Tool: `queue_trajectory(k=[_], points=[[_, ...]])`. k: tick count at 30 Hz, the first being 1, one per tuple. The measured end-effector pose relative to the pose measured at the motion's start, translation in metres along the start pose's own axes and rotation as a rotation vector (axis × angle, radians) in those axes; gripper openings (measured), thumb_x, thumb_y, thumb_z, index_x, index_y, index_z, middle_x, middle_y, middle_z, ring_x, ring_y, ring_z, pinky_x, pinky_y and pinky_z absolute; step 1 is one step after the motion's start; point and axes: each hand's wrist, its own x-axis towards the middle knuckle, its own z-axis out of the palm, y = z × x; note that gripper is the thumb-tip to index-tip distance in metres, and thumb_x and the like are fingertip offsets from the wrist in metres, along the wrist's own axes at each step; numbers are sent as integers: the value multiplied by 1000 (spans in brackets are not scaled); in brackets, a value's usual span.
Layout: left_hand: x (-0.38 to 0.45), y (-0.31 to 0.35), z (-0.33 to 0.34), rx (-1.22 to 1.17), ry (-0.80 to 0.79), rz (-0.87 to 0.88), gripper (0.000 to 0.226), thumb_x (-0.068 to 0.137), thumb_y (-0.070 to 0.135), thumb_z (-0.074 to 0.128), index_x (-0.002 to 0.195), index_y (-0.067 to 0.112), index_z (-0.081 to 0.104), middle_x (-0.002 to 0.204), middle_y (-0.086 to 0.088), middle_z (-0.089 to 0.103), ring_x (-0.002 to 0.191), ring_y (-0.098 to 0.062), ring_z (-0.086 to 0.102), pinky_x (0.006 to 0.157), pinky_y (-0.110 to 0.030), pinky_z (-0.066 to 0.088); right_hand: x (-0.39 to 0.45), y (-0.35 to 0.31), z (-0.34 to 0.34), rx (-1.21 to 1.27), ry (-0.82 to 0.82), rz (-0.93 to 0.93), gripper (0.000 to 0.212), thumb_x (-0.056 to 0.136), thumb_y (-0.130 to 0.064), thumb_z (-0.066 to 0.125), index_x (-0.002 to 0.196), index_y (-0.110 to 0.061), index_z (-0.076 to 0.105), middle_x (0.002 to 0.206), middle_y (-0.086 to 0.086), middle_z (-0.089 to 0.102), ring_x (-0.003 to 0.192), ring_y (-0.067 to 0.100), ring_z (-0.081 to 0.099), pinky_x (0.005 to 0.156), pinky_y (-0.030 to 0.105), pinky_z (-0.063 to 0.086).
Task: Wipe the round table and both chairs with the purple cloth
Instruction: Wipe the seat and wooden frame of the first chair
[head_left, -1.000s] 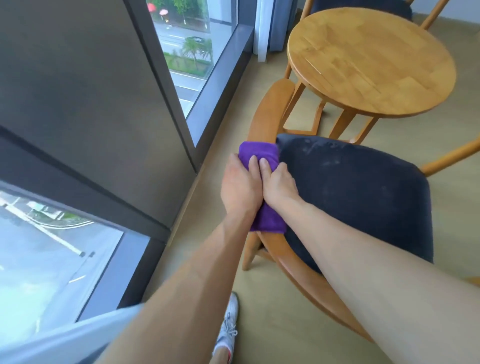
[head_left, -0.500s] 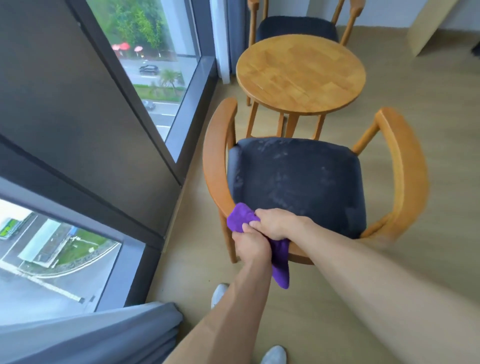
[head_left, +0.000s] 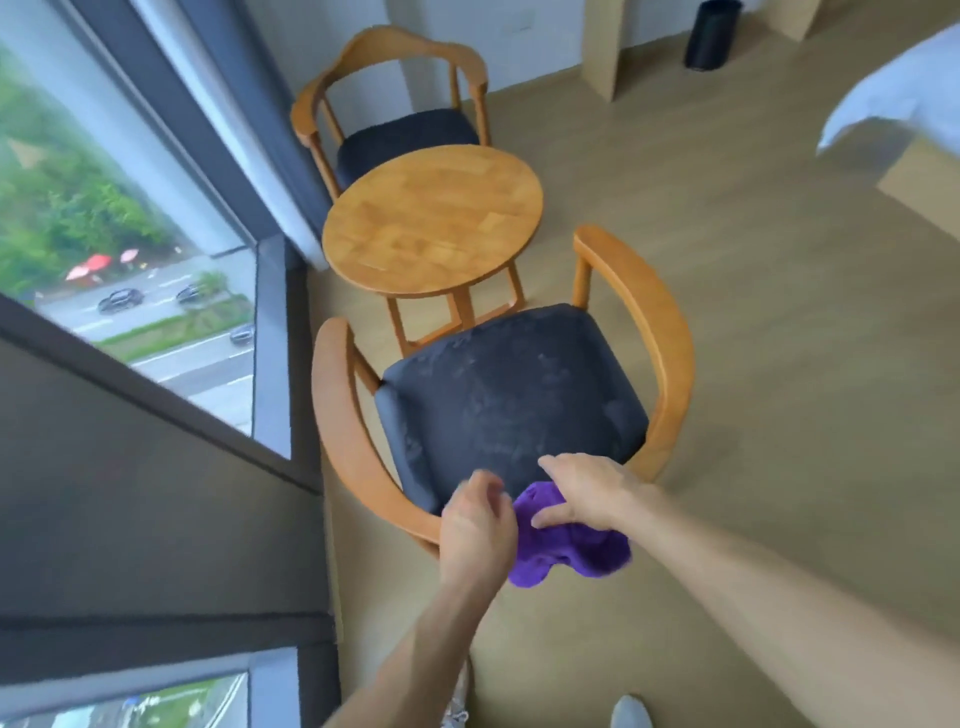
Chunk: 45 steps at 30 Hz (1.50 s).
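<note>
Window-side chair (head_left: 514, 400), crumpled purple cloth (head_left: 566, 545)

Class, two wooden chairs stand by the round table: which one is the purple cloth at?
The near chair, the one this side of the round table; the purple cloth lies at its back rail. The far chair stands beyond the table.

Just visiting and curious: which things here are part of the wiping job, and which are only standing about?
Part of the job:
purple cloth, with both hands at it
near chair
round table
far chair

Standing about:
black bin
white bedding
window
</note>
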Motion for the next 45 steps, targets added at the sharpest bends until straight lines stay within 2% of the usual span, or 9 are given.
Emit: queue_trajectory(k=[4, 9, 12, 19, 23, 28, 34, 38, 45], points=[[38, 12, 9, -49, -335, 368, 31, 106, 33, 37, 124, 19, 59, 120, 7, 62, 111, -12, 55, 93, -22, 37, -20, -2, 26, 139, 313, 144, 81, 77, -62, 67, 138, -13, 49, 142, 0, 48, 143, 21, 32, 118, 37, 21], [56, 4, 31, 240, -546, 591, 42, 108, 36, 31, 112, 7, 61, 111, -11, 63, 108, -27, 55, 94, -41, 41, -56, -57, 76, 705, 1015, 813, 67, 84, -21, 71, 142, -3, 43, 146, 15, 43, 136, 31, 38, 110, 44, 36], [60, 0, 32, 294, -542, 636, 43, 106, 41, 32, 119, 8, 57, 110, -12, 61, 103, -30, 57, 89, -42, 46, -39, -99, 90, 1224, 1033, 1121, 51, 94, -26, 63, 131, 7, 51, 131, 26, 54, 126, 39, 47, 107, 42, 37], [85, -9, 32, 252, -673, 661, 40, 102, 49, 41, 92, 13, 56, 92, -8, 59, 93, -31, 57, 86, -42, 43, 3, -118, 77, 1734, 1204, 1141, 57, 93, -51, 55, 141, -20, 47, 133, 7, 60, 116, 25, 60, 100, 37, 48], [93, -22, 32, 166, -691, 478, 61, 96, 66, 35, 78, 9, 49, 79, -3, 60, 78, -22, 55, 78, -39, 45, 8, -112, 88, 1865, 1153, 1108, 69, 89, -63, 53, 147, -31, 36, 142, -2, 51, 124, 23, 55, 104, 38, 45], [86, -39, 38, 375, -577, 711, 37, 107, 34, 33, 134, 13, 48, 115, -4, 51, 85, -23, 51, 76, -29, 41, 20, -121, 98, 1717, 1165, 1149, 64, 95, -56, 47, 146, -19, 38, 136, 6, 56, 121, 23, 56, 100, 31, 45], [98, 17, 58, 69, -1099, 226, 54, 89, 74, 30, 109, 42, 68, 109, 12, 73, 109, -14, 66, 101, -37, 45, 20, -89, 89, 1880, 1272, 1028, 48, 100, -49, 40, 143, -27, 43, 137, -1, 54, 120, 18, 57, 102, 43, 48], [107, 55, 93, -14, -1090, 47, 51, 91, 72, 41, 109, 35, 71, 102, 5, 77, 95, -18, 74, 94, -41, 53, 16, -32, 80, 1979, 1117, 992, 38, 99, -50, 44, 130, -29, 52, 121, 1, 64, 106, 22, 64, 96, 46, 52], [126, 137, 165, 34, -833, 38, 54, 101, 56, 33, 127, 15, 56, 125, -13, 63, 113, -31, 60, 106, -50, 45, 34, 98, 50, 2006, 634, 974, 50, 97, -55, 43, 127, -19, 59, 112, 9, 68, 98, 28, 65, 95, 44, 53]])
